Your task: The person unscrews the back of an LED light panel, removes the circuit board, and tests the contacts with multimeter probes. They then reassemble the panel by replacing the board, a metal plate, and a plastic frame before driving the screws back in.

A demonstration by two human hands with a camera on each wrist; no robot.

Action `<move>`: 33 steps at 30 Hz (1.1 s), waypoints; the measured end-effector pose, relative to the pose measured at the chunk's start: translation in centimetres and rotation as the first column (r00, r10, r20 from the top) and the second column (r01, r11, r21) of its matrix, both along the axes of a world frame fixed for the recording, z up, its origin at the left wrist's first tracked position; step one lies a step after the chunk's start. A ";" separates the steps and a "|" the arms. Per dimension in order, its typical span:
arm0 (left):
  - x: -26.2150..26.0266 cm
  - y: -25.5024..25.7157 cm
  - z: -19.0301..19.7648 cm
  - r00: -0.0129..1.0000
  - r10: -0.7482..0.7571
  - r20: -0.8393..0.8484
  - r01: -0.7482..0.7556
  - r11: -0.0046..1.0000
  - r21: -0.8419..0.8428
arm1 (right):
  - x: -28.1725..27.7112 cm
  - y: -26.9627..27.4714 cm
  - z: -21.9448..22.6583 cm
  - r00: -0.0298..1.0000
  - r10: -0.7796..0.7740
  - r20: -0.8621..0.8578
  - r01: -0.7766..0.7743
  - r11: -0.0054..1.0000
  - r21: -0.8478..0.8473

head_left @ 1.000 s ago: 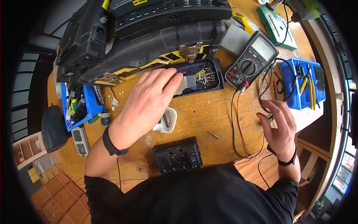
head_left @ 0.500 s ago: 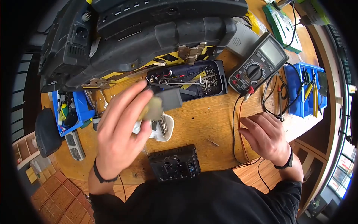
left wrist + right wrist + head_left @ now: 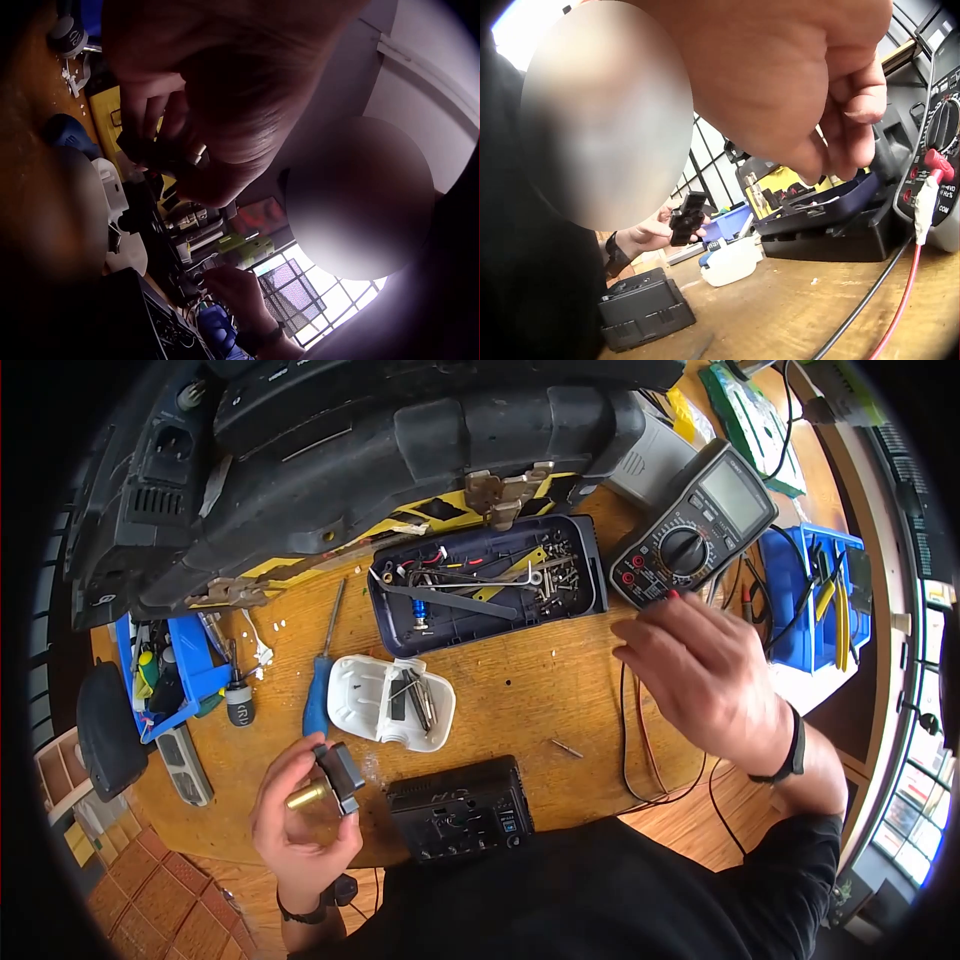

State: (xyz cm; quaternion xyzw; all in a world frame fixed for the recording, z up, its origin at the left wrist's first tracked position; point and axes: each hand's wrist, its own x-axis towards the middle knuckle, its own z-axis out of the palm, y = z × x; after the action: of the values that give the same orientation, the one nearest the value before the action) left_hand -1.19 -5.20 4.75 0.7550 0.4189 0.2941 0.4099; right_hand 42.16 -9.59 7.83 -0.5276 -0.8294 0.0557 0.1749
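Note:
My left hand (image 3: 305,825) holds a black mounting block (image 3: 340,775) with a brass stud between thumb and fingers, above the near left part of the table. In the right wrist view, the black block (image 3: 688,219) shows its stepped side. Beyond that hand is a white plastic case (image 3: 385,700) with small tools in it, beside a blue-handled screwdriver (image 3: 318,695). A black box with a control panel (image 3: 460,810) stands to the hand's right. In the air before the multimeter (image 3: 690,535), my right hand (image 3: 715,675) hangs with loosely bent fingers and nothing visible in them.
A dark tray (image 3: 385,625) of screws and wrenches lies against a big black case (image 3: 430,470) at the back. Blue bins stand at left (image 3: 205,680) and right (image 3: 790,590). Red and black test leads (image 3: 640,725) cross the table, near a small metal bit (image 3: 567,747).
My left hand has brought the black block from over the tray down towards the near left. The right hand has first dropped away from the cables, then risen in front of the multimeter.

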 end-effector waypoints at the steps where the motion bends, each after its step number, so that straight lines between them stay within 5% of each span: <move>1: 0.0 -0.1 -0.1 1.000 -0.015 0.003 0.015 1.000 -0.001 | 0.0 0.6 -0.1 1.000 -0.018 -0.016 0.018 1.000 0.006; 15: 1.2 0.2 0.3 0.991 -0.112 -0.072 0.114 0.993 0.028 | 0.3 2.7 -1.3 0.999 -0.049 0.007 0.049 0.999 -0.019; 27: 2.0 0.5 0.3 0.988 -0.115 -0.099 0.119 0.992 0.031 | -1.4 0.0 -1.4 0.977 0.214 0.008 -0.214 0.976 -0.048; 33: 2.4 0.8 0.3 0.987 -0.141 -0.070 0.146 0.987 0.064 | -3.0 3.2 -0.1 0.984 0.169 -0.057 -0.169 0.986 0.002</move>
State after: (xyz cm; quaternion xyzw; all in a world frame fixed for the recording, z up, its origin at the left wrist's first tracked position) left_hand 1.16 -4.35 5.09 0.8061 0.3663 0.2531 0.3898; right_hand 39.14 -6.37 7.72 -0.4538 -0.8658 0.0865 0.1923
